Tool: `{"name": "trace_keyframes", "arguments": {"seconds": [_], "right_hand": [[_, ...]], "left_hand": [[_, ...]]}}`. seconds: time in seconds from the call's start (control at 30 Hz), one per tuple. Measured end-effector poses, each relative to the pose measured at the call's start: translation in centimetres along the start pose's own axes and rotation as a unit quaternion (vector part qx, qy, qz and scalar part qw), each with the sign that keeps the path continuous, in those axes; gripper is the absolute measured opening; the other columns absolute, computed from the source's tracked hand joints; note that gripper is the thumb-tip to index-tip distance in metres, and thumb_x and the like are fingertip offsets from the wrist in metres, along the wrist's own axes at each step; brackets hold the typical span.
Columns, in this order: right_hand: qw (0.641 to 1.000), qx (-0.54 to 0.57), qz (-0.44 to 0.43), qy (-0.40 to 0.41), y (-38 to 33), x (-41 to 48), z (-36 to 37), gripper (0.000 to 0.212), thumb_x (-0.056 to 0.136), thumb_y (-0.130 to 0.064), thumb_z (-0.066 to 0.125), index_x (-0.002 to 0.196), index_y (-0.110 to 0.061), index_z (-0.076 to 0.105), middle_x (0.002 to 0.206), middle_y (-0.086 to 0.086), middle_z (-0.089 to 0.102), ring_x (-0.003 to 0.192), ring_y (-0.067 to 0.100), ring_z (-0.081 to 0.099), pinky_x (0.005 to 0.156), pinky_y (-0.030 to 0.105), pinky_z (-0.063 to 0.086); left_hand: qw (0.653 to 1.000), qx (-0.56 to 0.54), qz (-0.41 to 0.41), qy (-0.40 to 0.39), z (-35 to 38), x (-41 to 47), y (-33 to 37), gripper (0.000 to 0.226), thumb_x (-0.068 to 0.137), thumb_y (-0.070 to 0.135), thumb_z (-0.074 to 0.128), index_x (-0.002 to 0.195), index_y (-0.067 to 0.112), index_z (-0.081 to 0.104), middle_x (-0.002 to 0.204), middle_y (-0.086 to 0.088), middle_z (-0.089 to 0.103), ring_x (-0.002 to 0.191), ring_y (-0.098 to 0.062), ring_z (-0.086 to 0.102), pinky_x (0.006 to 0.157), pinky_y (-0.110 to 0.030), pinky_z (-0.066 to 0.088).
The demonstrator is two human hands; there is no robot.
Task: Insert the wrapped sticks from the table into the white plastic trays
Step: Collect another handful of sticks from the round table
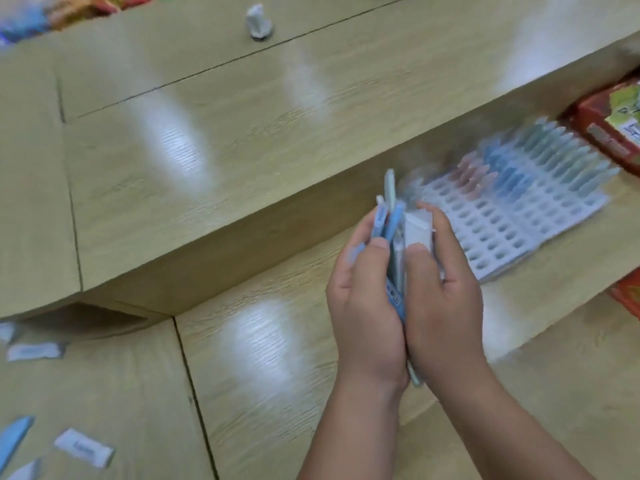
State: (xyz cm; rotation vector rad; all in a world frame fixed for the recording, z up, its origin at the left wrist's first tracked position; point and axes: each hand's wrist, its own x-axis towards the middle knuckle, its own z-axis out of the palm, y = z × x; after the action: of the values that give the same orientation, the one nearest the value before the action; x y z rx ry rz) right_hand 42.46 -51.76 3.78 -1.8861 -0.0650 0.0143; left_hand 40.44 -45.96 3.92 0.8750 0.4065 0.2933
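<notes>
A bundle of wrapped sticks (394, 244) is being clasped between the left hand (363, 306) and right hand (446, 299), both curled closed; ends should be evened before one is being fed into the white plastic tray (512, 237) beyond the right hand.

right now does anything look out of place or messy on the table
A few things stand out. Loose wrapped pieces lie scattered at the lower left of the table, including a white packet and a blue stick. A crumpled white wrapper sits alone on the raised shelf. The white tray is only partly filled.
</notes>
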Motion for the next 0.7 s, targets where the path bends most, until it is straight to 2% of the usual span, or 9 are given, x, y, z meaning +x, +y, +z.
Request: {"name": "trace_keyframes", "arguments": {"seconds": [0.07,0.13,0.23,0.3,0.33,0.43,0.53,0.6,0.7], "right_hand": [[0.999,0.001,0.0,-0.035,0.6,0.9,0.1,0.051,0.086,-0.046,0.035,0.135,-0.039,0.049,0.114,-0.016,0.066,0.098,0.008,0.064,0.079,0.036,0.054],[0.997,0.005,-0.001,-0.071,1.8,1.7,0.2,0.054,0.085,-0.046,0.034,0.136,-0.039,0.048,0.117,-0.016,0.065,0.103,0.008,0.063,0.085,0.039,0.054],[0.99,0.024,-0.002,-0.141,3.9,2.8,0.3,0.054,0.085,-0.047,0.033,0.135,-0.038,0.049,0.118,-0.021,0.063,0.107,0.0,0.06,0.087,0.027,0.05],[0.982,0.036,-0.003,-0.183,5.4,3.8,0.3,0.051,0.086,-0.047,0.034,0.135,-0.043,0.047,0.124,-0.029,0.059,0.114,-0.008,0.054,0.09,0.017,0.046],[0.98,0.034,-0.003,-0.197,6.0,4.3,0.3,0.052,0.087,-0.048,0.034,0.137,-0.044,0.045,0.128,-0.031,0.056,0.118,-0.01,0.051,0.094,0.017,0.044],[0.969,0.021,-0.008,-0.248,7.1,5.2,0.2,0.053,0.089,-0.048,0.037,0.141,-0.046,0.039,0.136,-0.026,0.052,0.124,-0.006,0.049,0.104,0.032,0.045],[0.955,-0.007,-0.063,-0.289,7.5,6.0,0.3,0.052,0.09,-0.048,0.038,0.143,-0.046,0.038,0.134,-0.03,0.05,0.124,-0.007,0.047,0.105,0.031,0.044],[0.948,-0.029,-0.097,-0.301,8.1,6.7,0.3,0.053,0.093,-0.045,0.037,0.146,-0.04,0.039,0.137,-0.023,0.051,0.127,-0.004,0.044,0.107,0.032,0.041],[0.941,-0.055,-0.132,-0.306,9.2,7.8,0.3,0.055,0.097,-0.038,0.037,0.151,-0.028,0.035,0.145,-0.008,0.049,0.133,0.004,0.04,0.111,0.035,0.036]], "left_hand": [[0.999,-0.007,0.017,0.036,0.0,0.4,-0.6,0.036,0.092,0.024,0.05,0.122,0.023,0.069,0.109,-0.002,0.074,0.094,-0.015,0.069,0.08,-0.03,0.054],[0.997,-0.006,0.028,0.071,0.0,0.7,-1.5,0.035,0.091,0.024,0.051,0.12,0.025,0.07,0.113,0.0,0.074,0.099,-0.014,0.07,0.081,-0.027,0.056],[0.985,0.001,0.043,0.167,0.2,1.3,-3.3,0.037,0.088,0.025,0.053,0.121,0.023,0.07,0.121,-0.005,0.071,0.112,-0.023,0.067,0.096,-0.042,0.051],[0.973,0.0,0.057,0.223,0.5,1.9,-4.6,0.038,0.086,0.025,0.053,0.12,0.022,0.071,0.121,-0.008,0.071,0.113,-0.027,0.066,0.099,-0.047,0.048],[0.969,0.005,0.061,0.239,0.7,2.2,-5.2,0.037,0.086,0.025,0.053,0.119,0.022,0.071,0.12,-0.009,0.071,0.111,-0.026,0.067,0.096,-0.046,0.049],[0.953,0.02,0.098,0.286,0.9,2.9,-6.4,0.036,0.087,0.023,0.052,0.118,0.017,0.07,0.111,-0.009,0.073,0.095,-0.022,0.069,0.078,-0.032,0.056],[0.937,0.047,0.149,0.311,1.0,3.3,-7.3,0.031,0.086,0.026,0.054,0.112,0.019,0.069,0.092,-0.004,0.071,0.075,-0.013,0.065,0.064,-0.025,0.053],[0.92,0.098,0.171,0.339,1.1,3.5,-7.8,0.034,0.084,0.037,0.053,0.112,0.026,0.069,0.098,0.001,0.073,0.083,-0.012,0.068,0.069,-0.023,0.053],[0.885,0.204,0.205,0.365,0.8,4.0,-8.5,0.039,0.083,0.045,0.046,0.114,0.031,0.066,0.115,0.008,0.07,0.106,-0.008,0.065,0.086,-0.022,0.052]]}}
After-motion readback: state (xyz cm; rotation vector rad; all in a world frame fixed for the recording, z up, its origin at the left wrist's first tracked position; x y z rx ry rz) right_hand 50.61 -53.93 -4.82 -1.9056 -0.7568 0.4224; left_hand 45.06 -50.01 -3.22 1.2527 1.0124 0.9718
